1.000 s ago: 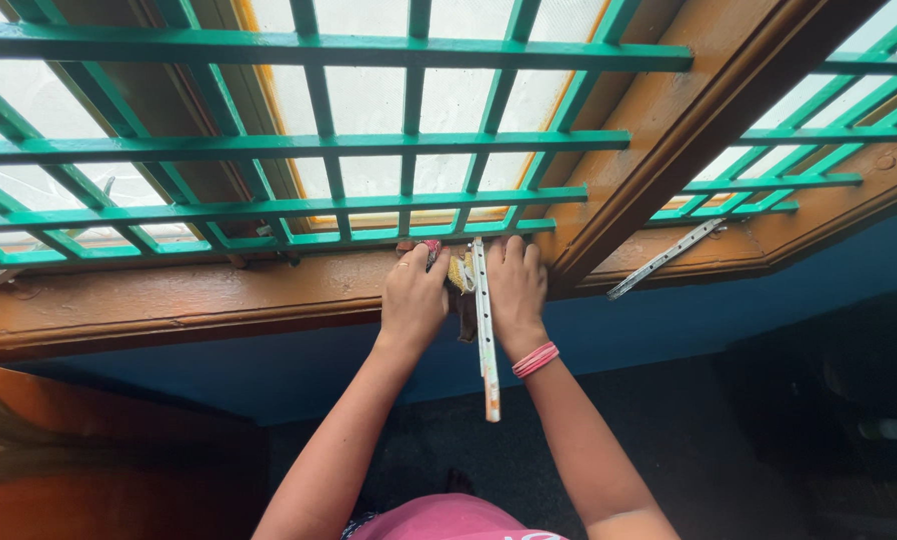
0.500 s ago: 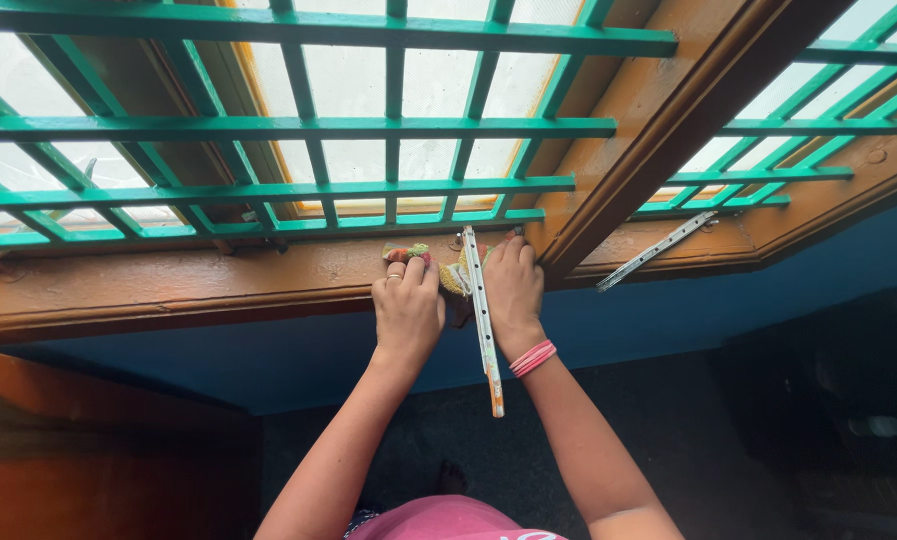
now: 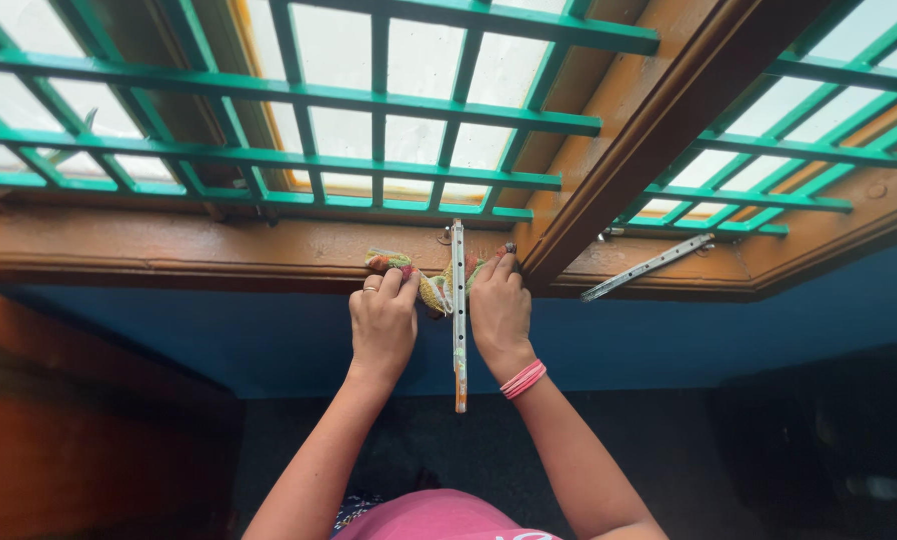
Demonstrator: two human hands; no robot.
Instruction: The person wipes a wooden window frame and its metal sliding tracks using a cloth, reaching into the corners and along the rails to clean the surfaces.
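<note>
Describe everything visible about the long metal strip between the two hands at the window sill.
The metal strip is a narrow, flat, silvery bar with small holes along its length and an orange-tinted lower tip. It looks fixed at its top end on the brown wooden sill, below the green grille, and juts out past the sill edge. The right hand lies against its right side; the left hand is just left of it, pressing a multicoloured cloth that touches the strip.

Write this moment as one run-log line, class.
left hand: pressing multicoloured cloth on brown wooden window sill | right hand: on cloth beside pale metal window stay bar
</note>
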